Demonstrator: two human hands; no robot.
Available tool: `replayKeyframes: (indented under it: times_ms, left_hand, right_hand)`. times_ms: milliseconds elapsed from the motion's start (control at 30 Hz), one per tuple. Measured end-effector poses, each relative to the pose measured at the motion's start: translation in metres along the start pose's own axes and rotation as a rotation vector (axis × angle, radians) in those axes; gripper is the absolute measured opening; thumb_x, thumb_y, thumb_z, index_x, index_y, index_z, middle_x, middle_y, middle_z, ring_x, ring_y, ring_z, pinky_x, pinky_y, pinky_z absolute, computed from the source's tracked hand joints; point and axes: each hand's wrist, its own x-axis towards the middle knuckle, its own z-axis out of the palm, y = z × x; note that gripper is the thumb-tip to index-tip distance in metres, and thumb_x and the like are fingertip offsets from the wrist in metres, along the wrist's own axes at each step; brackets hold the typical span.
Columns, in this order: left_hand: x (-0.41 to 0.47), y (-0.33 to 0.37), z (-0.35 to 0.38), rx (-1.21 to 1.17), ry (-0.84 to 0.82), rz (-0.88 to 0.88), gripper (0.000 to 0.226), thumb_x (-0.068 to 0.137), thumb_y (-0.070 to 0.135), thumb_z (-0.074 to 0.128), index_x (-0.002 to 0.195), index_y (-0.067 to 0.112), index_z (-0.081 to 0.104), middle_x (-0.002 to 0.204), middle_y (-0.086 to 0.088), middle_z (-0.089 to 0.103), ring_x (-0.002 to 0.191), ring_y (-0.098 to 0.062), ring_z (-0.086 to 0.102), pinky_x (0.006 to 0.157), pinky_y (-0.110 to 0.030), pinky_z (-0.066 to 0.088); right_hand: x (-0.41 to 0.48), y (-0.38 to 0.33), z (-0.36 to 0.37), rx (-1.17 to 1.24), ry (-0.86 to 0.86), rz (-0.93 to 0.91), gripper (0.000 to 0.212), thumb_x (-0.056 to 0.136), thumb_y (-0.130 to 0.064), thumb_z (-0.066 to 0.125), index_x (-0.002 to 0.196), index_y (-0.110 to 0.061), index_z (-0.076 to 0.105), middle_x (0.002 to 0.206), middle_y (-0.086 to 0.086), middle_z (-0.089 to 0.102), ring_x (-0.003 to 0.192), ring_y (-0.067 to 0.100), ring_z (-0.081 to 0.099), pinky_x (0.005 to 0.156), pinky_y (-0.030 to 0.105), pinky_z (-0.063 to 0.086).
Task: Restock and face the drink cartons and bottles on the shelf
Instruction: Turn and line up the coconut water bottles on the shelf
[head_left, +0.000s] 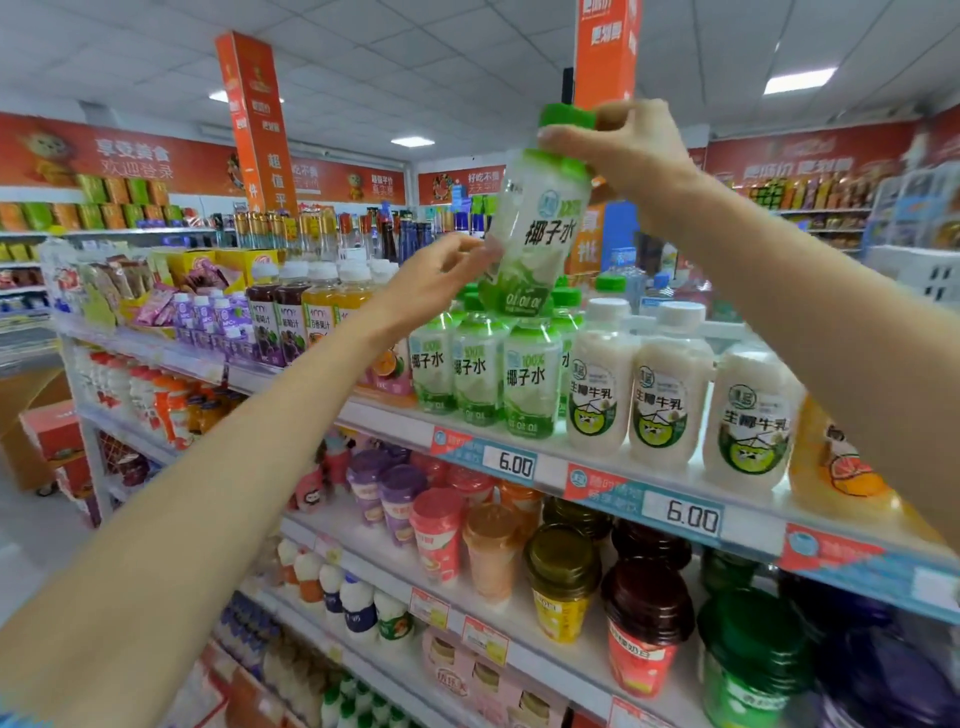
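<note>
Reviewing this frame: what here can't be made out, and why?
Head view only:
- Whether the held bottle rests on the caps of the shelved coconut water bottles or hangs above them: its base overlaps them.
- Rows behind those front bottles: hidden by them.
- The orange drink bottle label: covered by the right forearm.
- The rightmost price tag: blurred, unreadable.

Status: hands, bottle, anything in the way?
Right hand grips coconut water bottle by cap. Left hand touches its side. Bottle tilted above shelved row. Nothing blocking.

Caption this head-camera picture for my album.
Right hand grips a green-capped coconut water bottle by its cap above the matching row, left hand touching its side.
</note>
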Motion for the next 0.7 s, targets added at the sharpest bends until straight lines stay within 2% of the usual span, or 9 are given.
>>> replayKeyframes:
  times_ms: [33, 100, 167, 267, 400, 467, 533, 600, 700]
  left_hand:
    - [0.007, 0.001, 0.001, 0.042, -0.044, -0.017, 0.098, 0.060, 0.085, 0.030, 0.126, 0.015, 0.049, 0.113, 0.008, 0.056, 0.097, 0.005, 0.052, 0.075, -0.011, 0.039]
    - [0.020, -0.002, 0.005, 0.125, -0.132, -0.052, 0.068, 0.083, 0.062, 0.041, 0.128, 0.012, 0.049, 0.124, 0.000, 0.055, 0.107, -0.008, 0.054, 0.080, -0.014, 0.039]
    - [0.030, -0.009, 0.009, 0.236, -0.181, -0.049, 0.046, 0.091, 0.042, 0.053, 0.130, 0.018, 0.050, 0.130, 0.003, 0.054, 0.117, -0.011, 0.049, 0.089, -0.018, 0.036]
    - [0.039, -0.017, 0.014, 0.372, -0.250, 0.017, 0.046, 0.090, 0.037, 0.059, 0.133, 0.025, 0.049, 0.139, 0.005, 0.048, 0.125, -0.013, 0.045, 0.095, -0.024, 0.030]
    - [0.045, -0.022, 0.014, 0.395, -0.320, 0.041, 0.041, 0.093, 0.032, 0.055, 0.134, 0.029, 0.049, 0.144, 0.007, 0.042, 0.130, -0.012, 0.038, 0.098, -0.024, 0.026]
    - [0.046, -0.026, 0.016, 0.375, -0.313, 0.030, 0.039, 0.093, 0.034, 0.056, 0.132, 0.032, 0.050, 0.140, 0.009, 0.047, 0.127, -0.012, 0.042, 0.102, -0.027, 0.030]
    - [0.047, -0.029, 0.017, 0.378, -0.292, 0.008, 0.038, 0.092, 0.038, 0.056, 0.129, 0.036, 0.049, 0.134, 0.010, 0.053, 0.122, -0.012, 0.047, 0.102, -0.032, 0.033]
    - [0.045, -0.030, 0.020, 0.386, -0.269, -0.007, 0.038, 0.092, 0.041, 0.055, 0.129, 0.039, 0.048, 0.130, 0.010, 0.056, 0.116, -0.010, 0.048, 0.103, -0.035, 0.033]
    - [0.044, -0.030, 0.022, 0.381, -0.253, -0.006, 0.037, 0.092, 0.042, 0.054, 0.128, 0.041, 0.046, 0.127, 0.010, 0.059, 0.113, -0.010, 0.050, 0.104, -0.037, 0.032]
  right_hand:
    - [0.010, -0.004, -0.005, -0.004, 0.020, 0.000, 0.034, 0.081, -0.027, 0.074, 0.101, -0.003, 0.063, 0.084, 0.001, 0.068, 0.064, 0.005, 0.069, 0.058, 0.024, 0.057]
    - [0.030, -0.010, -0.015, -0.019, 0.056, 0.003, 0.041, 0.080, -0.028, 0.074, 0.108, -0.001, 0.062, 0.084, 0.000, 0.068, 0.061, 0.004, 0.069, 0.055, 0.020, 0.053]
    - [0.051, -0.010, -0.023, -0.087, 0.071, 0.019, 0.044, 0.081, -0.030, 0.074, 0.113, -0.003, 0.062, 0.090, 0.001, 0.070, 0.064, 0.004, 0.070, 0.056, 0.019, 0.054]
    - [0.077, -0.001, -0.029, -0.221, 0.044, 0.044, 0.042, 0.082, -0.029, 0.072, 0.114, -0.005, 0.061, 0.094, -0.001, 0.069, 0.068, 0.003, 0.069, 0.056, 0.015, 0.053]
    - [0.102, 0.021, -0.033, -0.425, -0.010, 0.068, 0.040, 0.083, -0.028, 0.071, 0.115, -0.005, 0.060, 0.111, 0.007, 0.066, 0.094, 0.018, 0.067, 0.082, 0.028, 0.056]
    - [0.108, 0.033, -0.035, -0.463, -0.029, 0.072, 0.041, 0.083, -0.027, 0.070, 0.117, -0.006, 0.060, 0.114, 0.009, 0.064, 0.099, 0.020, 0.064, 0.086, 0.029, 0.055]
    - [0.112, 0.044, -0.036, -0.482, -0.030, 0.069, 0.041, 0.084, -0.026, 0.070, 0.119, -0.008, 0.060, 0.115, 0.008, 0.063, 0.096, 0.018, 0.063, 0.076, 0.022, 0.055]
    - [0.113, 0.052, -0.038, -0.512, -0.040, 0.082, 0.040, 0.085, -0.023, 0.069, 0.121, -0.008, 0.058, 0.114, 0.008, 0.061, 0.088, 0.016, 0.061, 0.057, 0.013, 0.052]
    - [0.114, 0.064, -0.039, -0.572, -0.091, 0.112, 0.038, 0.087, -0.019, 0.067, 0.122, -0.009, 0.057, 0.119, 0.009, 0.059, 0.088, 0.019, 0.060, 0.055, 0.016, 0.051]
